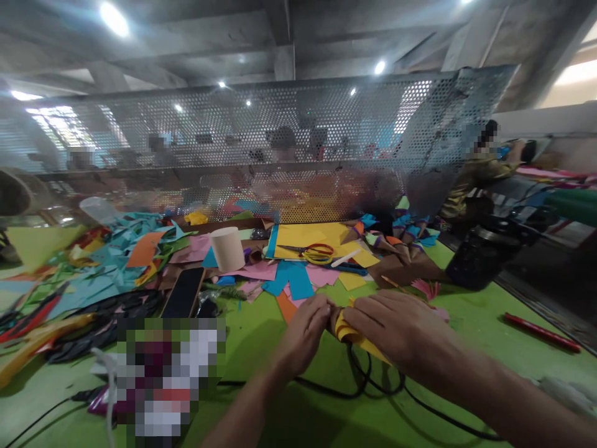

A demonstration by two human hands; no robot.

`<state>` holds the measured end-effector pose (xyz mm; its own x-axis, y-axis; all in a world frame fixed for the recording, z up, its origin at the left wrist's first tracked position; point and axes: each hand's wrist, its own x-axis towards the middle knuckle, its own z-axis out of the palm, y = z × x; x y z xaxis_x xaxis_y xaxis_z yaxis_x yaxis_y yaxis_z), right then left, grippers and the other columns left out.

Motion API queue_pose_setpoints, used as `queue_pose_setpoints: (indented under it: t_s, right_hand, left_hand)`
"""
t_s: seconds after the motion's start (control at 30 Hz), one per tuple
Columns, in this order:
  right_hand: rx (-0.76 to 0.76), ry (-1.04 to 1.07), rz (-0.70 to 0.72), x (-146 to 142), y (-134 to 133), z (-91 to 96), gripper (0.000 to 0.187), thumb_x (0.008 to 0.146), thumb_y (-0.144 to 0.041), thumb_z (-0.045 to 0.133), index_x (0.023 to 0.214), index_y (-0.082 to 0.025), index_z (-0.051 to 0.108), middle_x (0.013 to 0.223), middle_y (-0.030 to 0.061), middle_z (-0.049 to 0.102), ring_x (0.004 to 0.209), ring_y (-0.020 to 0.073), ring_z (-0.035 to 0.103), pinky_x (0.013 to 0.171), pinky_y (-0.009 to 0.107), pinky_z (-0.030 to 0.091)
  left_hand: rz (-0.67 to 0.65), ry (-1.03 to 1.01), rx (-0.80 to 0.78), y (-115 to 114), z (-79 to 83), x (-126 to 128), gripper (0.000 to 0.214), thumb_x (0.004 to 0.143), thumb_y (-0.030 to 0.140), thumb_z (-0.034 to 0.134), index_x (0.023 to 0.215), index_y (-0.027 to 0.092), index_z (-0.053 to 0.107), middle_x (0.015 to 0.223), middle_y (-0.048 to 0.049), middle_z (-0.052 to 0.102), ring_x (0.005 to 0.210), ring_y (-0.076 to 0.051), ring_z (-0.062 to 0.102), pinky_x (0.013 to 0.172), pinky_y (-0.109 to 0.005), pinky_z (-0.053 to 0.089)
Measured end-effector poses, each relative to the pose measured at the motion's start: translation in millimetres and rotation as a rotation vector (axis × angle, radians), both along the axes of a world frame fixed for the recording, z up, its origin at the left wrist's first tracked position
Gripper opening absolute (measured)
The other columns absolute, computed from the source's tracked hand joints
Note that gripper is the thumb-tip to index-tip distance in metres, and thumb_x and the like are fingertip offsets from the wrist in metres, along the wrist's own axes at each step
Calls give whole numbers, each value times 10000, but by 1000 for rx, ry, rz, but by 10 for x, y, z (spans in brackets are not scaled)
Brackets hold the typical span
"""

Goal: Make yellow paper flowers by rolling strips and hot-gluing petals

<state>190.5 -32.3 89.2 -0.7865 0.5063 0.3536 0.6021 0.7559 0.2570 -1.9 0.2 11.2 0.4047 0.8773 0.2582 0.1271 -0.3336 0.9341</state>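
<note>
Both my hands meet near the middle of a green table [261, 336]. My left hand [305, 330] is closed, its fingertips pinching the edge of a curled yellow paper piece [352, 333]. My right hand [396, 326] lies over the same yellow paper, fingers bent and pressing it down. A black cable [359, 379] loops on the table just under the paper. Beyond the hands lie a yellow sheet [308, 236] with red-and-yellow-handled scissors [314, 252] on it.
Coloured paper scraps [135, 249] cover the left and back of the table. A beige cup [227, 249] and a dark phone [184, 292] lie left of centre. A red pen [541, 331] lies at right, near a black bag [485, 252]. A perforated metal screen [261, 143] stands behind.
</note>
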Motion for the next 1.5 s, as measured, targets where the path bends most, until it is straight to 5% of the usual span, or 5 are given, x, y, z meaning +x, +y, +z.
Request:
queue_pose_setpoints:
  t_s: [1.5]
  right_hand:
    - [-103, 76, 2, 13, 33, -44, 164, 909, -83, 496, 887, -187, 621, 761, 14, 600, 636, 178, 466, 600, 324, 275]
  left_hand:
    - [-34, 162, 95, -22, 47, -3, 312, 1015, 376, 287, 840, 207, 483, 862, -3, 505, 878, -171, 474, 813, -288, 366]
